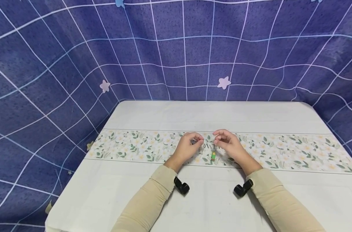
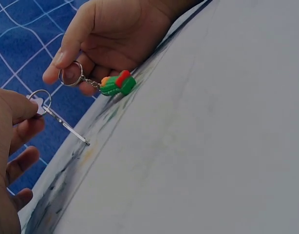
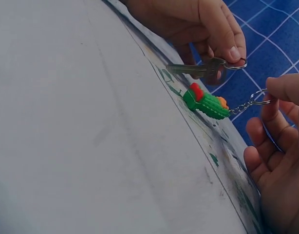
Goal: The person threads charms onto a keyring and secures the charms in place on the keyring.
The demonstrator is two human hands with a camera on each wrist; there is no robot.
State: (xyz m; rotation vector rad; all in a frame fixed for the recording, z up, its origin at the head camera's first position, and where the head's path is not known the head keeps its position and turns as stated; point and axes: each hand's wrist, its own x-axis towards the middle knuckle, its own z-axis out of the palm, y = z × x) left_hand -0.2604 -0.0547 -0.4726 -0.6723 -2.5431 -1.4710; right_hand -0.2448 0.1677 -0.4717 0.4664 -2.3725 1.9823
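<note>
Hanging across the top and left of the head view is a dark blue curtain (image 1: 170,51) with pale lines and star shapes. Under it is a white table cover (image 1: 204,209), with a flowery strip (image 1: 152,146) going from side to side. Tan sleeves come up from the bottom edge, and a small black camera sits on each wrist.

Near the middle of the head view, the left hand (image 1: 187,149) and the right hand (image 1: 228,141) are close but apart. The left hand pinches a small metal ring (image 3: 237,64) between thumb and finger, and a silver key (image 3: 192,69) sticks out from it. The right hand pinches another metal ring (image 2: 70,75), with its other fingers loosely bent. From that ring a short chain (image 2: 92,83) leads to a green cactus charm (image 2: 116,84) with red and orange bits. In the head view, the charm hangs just below the right hand, over the strip.

The key is too small to make out in the head view. Some dark letters on the strip, between the hands, are hard to read. Both wrist views are dim, and each cuts off its own hand at the side. The key's tip seems to be above the strip, but I can't tell if it touches.
</note>
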